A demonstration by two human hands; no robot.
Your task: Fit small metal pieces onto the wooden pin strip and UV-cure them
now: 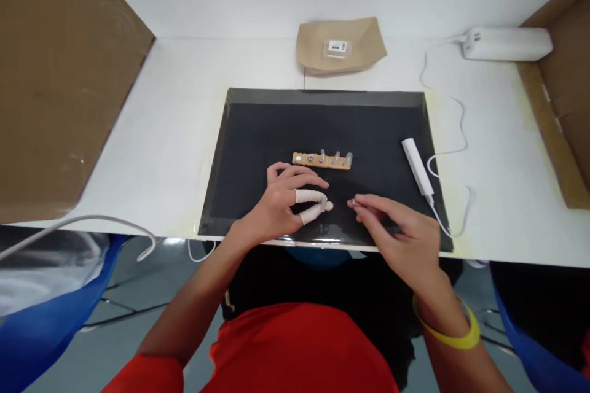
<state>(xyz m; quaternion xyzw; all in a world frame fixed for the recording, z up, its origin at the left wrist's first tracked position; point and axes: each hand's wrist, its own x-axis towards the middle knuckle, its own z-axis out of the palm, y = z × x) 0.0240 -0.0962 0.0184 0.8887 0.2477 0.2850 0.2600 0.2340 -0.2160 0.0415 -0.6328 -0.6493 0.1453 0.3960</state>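
Note:
My left hand [288, 198], with white covers on its thumb and index finger, pinches a small clear piece [323, 204] over the black mat [276, 129]. To its right, my right hand [396, 227] has thumb and index finger pressed together on a tiny object [353, 202], too small to name. The two hands are apart. Just beyond my left hand lies a tan strip [314, 164] with several small clear pieces standing on it and a white dot at its left end.
A brown paper tray [310, 49] holding a small clear box [336, 49] with a label sits at the back. A white stick-shaped device [417, 166] with a cable lies at the mat's right. A white block [507, 44] is back right. Cardboard panels [59, 86] flank the table.

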